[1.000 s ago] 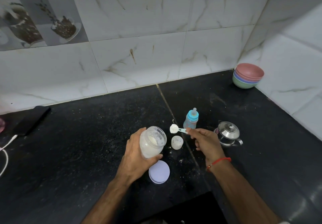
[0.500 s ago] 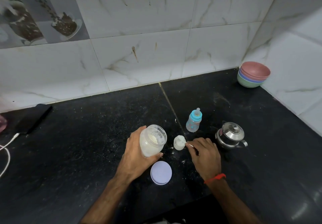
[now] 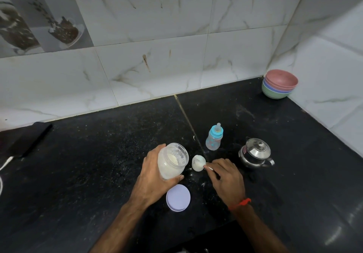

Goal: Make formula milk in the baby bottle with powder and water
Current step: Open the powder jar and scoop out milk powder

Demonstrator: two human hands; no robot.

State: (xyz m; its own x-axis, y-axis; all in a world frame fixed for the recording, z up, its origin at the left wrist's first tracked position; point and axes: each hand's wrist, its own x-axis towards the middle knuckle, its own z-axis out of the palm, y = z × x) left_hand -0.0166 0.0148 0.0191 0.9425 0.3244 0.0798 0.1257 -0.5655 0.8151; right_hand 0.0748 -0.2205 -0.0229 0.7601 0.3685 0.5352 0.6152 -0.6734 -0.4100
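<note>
Black stone bench (image 3: 98,174) carries everything. Left hand (image 3: 155,178) wraps the tilted clear powder jar (image 3: 171,162); right hand (image 3: 225,176), palm down, pinches a white scoop (image 3: 198,162). Blue-capped baby bottle (image 3: 214,137) stands at one o'clock, capped.

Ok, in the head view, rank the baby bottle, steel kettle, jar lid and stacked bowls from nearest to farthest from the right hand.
From the right hand:
1-2. Steel kettle, just right of it, and jar lid, lower left beside the wrist: too close to call.
3. Baby bottle, upright behind the hand.
4. Stacked bowls, far back in the right corner.
</note>
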